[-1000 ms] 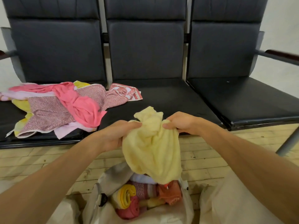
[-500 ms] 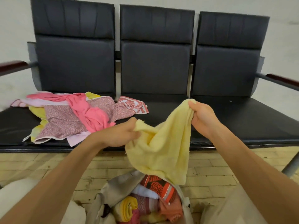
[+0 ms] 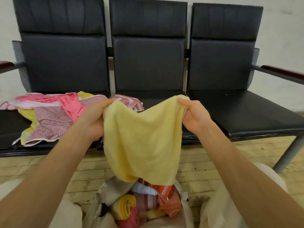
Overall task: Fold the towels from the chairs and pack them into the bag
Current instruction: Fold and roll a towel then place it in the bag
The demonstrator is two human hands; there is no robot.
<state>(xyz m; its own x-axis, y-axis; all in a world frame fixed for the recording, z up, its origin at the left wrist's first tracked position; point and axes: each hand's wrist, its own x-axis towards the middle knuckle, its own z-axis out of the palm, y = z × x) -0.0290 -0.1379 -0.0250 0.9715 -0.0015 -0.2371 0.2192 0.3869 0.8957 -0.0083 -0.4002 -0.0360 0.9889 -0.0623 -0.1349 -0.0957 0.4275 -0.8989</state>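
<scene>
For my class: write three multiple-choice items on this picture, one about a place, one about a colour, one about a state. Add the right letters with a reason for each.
1. Where does the loose heap of pink and patterned towels lie?
A. on the wooden floor
B. on the left black padded chair seat
C. on the right armrest

2. What colour is the terry towel that the left hand and right hand hold up?
A. blue
B. white
C. pale yellow

3. How is the beige fabric bag below that towel?
A. open, with rolled towels inside
B. zipped shut
C. open and empty

Answers: B, the heap covers that seat; C, the spread cloth is pale yellow; A, coloured rolls show in its open mouth.
</scene>
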